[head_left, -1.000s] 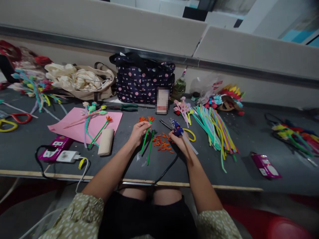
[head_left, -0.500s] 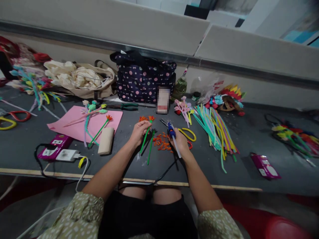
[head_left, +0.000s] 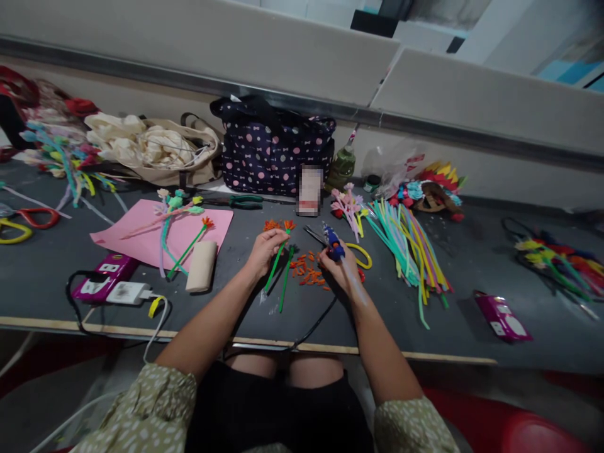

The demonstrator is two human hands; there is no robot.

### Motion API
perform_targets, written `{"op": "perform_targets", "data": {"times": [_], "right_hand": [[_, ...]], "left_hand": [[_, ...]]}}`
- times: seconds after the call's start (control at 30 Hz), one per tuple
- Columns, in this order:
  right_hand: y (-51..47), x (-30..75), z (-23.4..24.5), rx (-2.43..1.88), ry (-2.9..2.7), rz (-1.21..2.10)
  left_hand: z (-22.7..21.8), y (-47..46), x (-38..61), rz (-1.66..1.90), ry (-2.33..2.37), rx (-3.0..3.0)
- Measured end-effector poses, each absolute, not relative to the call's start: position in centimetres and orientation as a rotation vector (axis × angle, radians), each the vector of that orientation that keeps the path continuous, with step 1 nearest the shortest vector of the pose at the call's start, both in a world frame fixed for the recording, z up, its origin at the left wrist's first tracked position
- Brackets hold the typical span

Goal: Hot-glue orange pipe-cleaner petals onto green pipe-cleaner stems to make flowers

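Two green stems sit at the centre of the frame. The left hand (head_left: pixel 263 251) pinches the first stem (head_left: pixel 274 267) below its orange flower head, and the second stem (head_left: pixel 284 283) lies just beside it on the counter (head_left: pixel 472 296). The right hand (head_left: pixel 337 267), fingers curled tight, grips one blue glue gun (head_left: pixel 333 242) just right of scattered orange petal scraps (head_left: pixel 306 275). One pink sheet (head_left: pixel 141 236) lies at left. Lettering on the purple power strip (head_left: pixel 101 283) is too small to read.

blue glue gun (head_left: pixel 334 243), green stem (head_left: pixel 275 267), polka-dot bag (head_left: pixel 276 154)
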State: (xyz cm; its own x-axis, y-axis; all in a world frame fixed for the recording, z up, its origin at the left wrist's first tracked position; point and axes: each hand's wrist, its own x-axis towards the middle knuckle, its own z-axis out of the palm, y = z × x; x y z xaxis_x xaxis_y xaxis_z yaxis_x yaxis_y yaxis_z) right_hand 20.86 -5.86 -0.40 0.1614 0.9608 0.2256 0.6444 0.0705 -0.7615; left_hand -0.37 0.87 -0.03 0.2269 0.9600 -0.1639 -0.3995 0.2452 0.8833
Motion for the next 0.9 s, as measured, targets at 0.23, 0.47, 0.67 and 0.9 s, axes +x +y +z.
{"op": "perform_targets", "data": {"times": [0.23,0.47,0.67,0.9], "right_hand": [[-6.2,20.0,0.7,-1.381,-1.226,0.792],[-6.8,19.7,1.6,-1.378,-1.181,0.825],[-6.9,19.5,1.7,-1.415,-1.266,0.757],[-7.1,19.6,1.0,-1.417,-1.43,0.583]], "left_hand": [[0.1,0.4,-0.1,0.866,0.902,0.944],[0.0,0.2,0.1,0.724,0.892,0.994],[-0.3,0.0,0.1,0.659,0.853,1.069],[-0.2,-0.4,0.2,0.582,0.829,1.138]]}}
